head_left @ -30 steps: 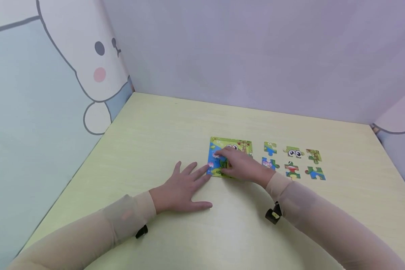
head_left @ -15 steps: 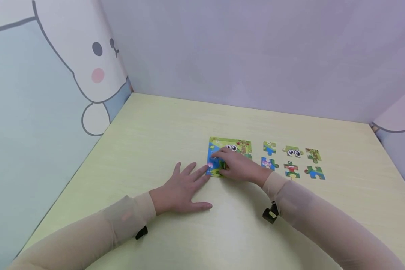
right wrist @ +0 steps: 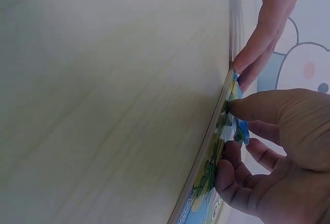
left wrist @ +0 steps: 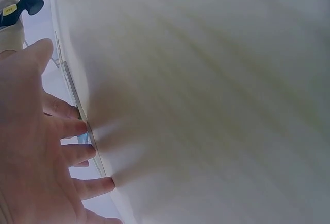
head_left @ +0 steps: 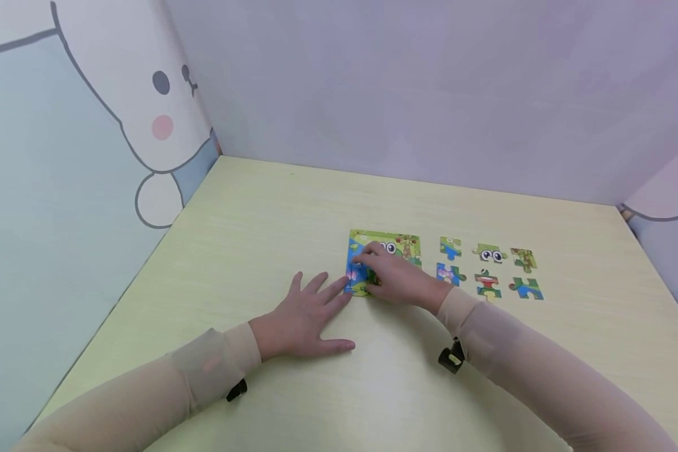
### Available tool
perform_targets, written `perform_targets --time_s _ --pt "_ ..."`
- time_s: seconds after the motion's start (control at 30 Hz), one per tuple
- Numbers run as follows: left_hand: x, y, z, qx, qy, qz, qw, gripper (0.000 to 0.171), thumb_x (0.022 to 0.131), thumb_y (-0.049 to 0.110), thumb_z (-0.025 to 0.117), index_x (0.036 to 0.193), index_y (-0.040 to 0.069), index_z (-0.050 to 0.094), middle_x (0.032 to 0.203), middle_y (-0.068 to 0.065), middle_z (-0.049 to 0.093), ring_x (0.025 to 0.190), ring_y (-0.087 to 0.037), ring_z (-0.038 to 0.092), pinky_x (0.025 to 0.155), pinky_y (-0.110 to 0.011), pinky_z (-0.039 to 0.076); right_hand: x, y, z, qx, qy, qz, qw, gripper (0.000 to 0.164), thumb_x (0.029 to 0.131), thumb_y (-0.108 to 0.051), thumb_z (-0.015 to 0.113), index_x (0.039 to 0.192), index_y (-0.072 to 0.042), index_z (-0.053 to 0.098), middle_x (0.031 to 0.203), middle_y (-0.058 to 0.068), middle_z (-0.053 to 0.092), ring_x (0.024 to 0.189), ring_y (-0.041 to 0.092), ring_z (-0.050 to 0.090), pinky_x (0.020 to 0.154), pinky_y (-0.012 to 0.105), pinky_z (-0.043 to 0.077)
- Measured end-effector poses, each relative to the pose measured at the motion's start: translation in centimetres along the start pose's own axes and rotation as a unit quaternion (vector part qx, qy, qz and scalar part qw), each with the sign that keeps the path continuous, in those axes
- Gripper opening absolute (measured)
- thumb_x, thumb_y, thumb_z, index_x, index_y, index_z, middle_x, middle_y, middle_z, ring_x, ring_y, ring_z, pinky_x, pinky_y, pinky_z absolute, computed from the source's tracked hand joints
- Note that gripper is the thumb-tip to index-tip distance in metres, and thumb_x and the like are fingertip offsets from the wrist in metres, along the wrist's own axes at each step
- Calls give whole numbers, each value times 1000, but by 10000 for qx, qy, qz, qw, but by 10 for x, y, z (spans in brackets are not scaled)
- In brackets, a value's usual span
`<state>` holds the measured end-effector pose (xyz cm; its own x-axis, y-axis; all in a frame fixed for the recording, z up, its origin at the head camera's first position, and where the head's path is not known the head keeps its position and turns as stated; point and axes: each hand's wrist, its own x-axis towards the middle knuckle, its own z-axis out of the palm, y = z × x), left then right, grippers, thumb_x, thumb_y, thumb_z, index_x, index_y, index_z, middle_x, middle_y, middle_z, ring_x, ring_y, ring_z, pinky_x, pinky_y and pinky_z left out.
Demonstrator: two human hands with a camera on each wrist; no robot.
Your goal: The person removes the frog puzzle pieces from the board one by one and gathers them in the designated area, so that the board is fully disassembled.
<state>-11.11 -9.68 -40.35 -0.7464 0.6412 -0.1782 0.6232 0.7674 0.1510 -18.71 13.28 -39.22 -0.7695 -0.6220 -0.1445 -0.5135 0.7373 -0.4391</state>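
Observation:
A square frog puzzle board (head_left: 356, 242) in blue and green lies flat on the table. My left hand (head_left: 307, 317) rests palm down with spread, straight fingers, its fingertips touching the board's left edge. Over the board, my right hand (head_left: 398, 276) pinches a blue and green puzzle piece between thumb and fingers. The right wrist view shows that puzzle piece (right wrist: 241, 130) tilted up from the board. My right palm and fingers cover much of the board in the head view. In the left wrist view the left hand's fingers (left wrist: 77, 154) reach the tabletop.
Several loose puzzle pieces lie in two rows right of the board, including one with eyes (head_left: 490, 254), a red-mouthed one (head_left: 488, 285) and a blue-green corner (head_left: 527, 289). The pale table (head_left: 271, 207) meets a plain back wall (head_left: 407, 94) and a cartoon-printed left wall (head_left: 62, 157).
My right hand has shifted slightly left over the board, and the piece at its fingertips looks raised compared with a second ago. The left hand and loose pieces stay in place.

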Motion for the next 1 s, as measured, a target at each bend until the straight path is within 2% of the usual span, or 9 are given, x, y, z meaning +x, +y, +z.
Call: perform_targets --time_s 0.23,0.4,0.53,0.73,0.9,1.0 --pt "0 0 -1 -52 -34 -17 10000 89 96 76 49 163 18 39 175 -5 26 156 -46 28 115 -80 22 -2 -2 2 30 140 115 9998 48 97 -12 75 142 -9 60 135 12 47 114 27 61 103 41 56" --pt "1 1 -1 13 5 -2 10000 89 96 77 49 163 18 40 175 -5 27 156 -46 29 115 -80 23 -5 -4 2 132 296 111 9994 42 98 -11 73 138 -10 61 135 11 48 108 24 62 98 39 57" --pt "1 1 -1 38 21 23 10000 89 96 76 50 162 17 41 174 -5 28 155 -46 30 114 -80 23 -5 -3 3 212 505 -38 9985 32 99 -8 70 131 -10 64 131 9 52 100 20 61 92 36 56" --pt "0 2 -1 56 -36 -2 10000 90 96 76 49 163 17 40 175 -5 25 155 -47 29 115 -80 23 -7 -2 4 420 710 -297 9962 24 103 -6 65 126 -11 68 127 8 59 105 20 62 95 40 56" --pt "-1 2 0 45 48 26 10000 89 96 76 50 161 16 43 174 -5 28 154 -47 32 114 -80 24 -19 3 -2 587 849 -381 9939 25 105 -4 60 127 -11 69 129 7 62 109 22 63 96 44 56" --pt "-1 2 0 64 85 31 9999 88 96 76 50 161 17 43 174 -5 28 154 -47 32 115 -80 23 -32 9 -11 603 884 -332 9937 26 104 -3 60 126 -10 71 127 8 63 106 21 63 93 42 57"
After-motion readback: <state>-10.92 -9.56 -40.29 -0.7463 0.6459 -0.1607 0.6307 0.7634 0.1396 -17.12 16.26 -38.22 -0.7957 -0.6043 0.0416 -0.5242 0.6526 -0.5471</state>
